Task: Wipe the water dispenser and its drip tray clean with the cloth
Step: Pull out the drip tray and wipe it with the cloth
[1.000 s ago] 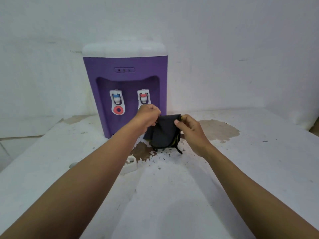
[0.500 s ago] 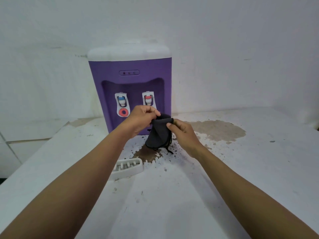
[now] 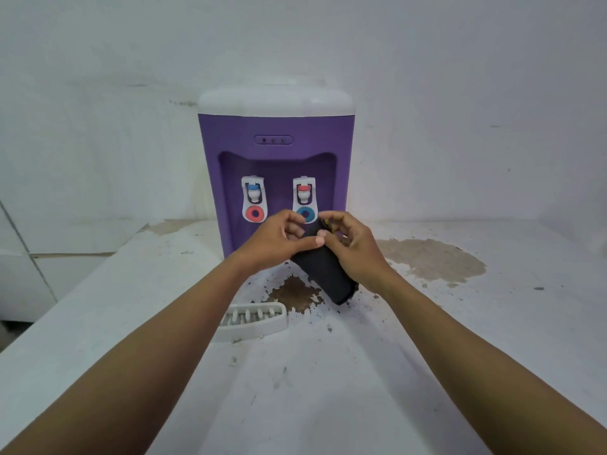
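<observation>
**Head view, near to far.** Two bare forearms enter from the lower corners of the frame, the left forearm [image 3: 147, 356] and the right forearm [image 3: 476, 353], and converge at the centre. Beneath them lies a white worktop [image 3: 328, 399], scuffed and speckled with dark flecks.

Just left of centre, a white slotted drip tray [image 3: 259, 318] lies flat on the worktop, apart from the machine and partly hidden by the left forearm. Just beyond it is a dark brown patch [image 3: 295, 293] of bared surface. A larger, paler patch [image 3: 430, 259] lies right of centre.

At the centre both hands hold a dark cloth [image 3: 323, 274], folded into a narrow bundle that slants down towards the right. Whether its lower end touches the worktop cannot be told. The left hand [image 3: 277, 239] pinches the upper part of the cloth, with the thumb laid across it and the fingers curled. The right hand [image 3: 358, 249] grips the same end, its fingers curled round the top edge, where a strip of yellow shows.

Behind the hands a purple water dispenser [image 3: 230, 142] with a white top stands upright at the rear of the worktop. Its recess carries a blue-capped tap [image 3: 252, 188] on the left and a red-capped tap [image 3: 304, 189] on the right. A white wall [image 3: 460, 77] fills the upper frame.
</observation>
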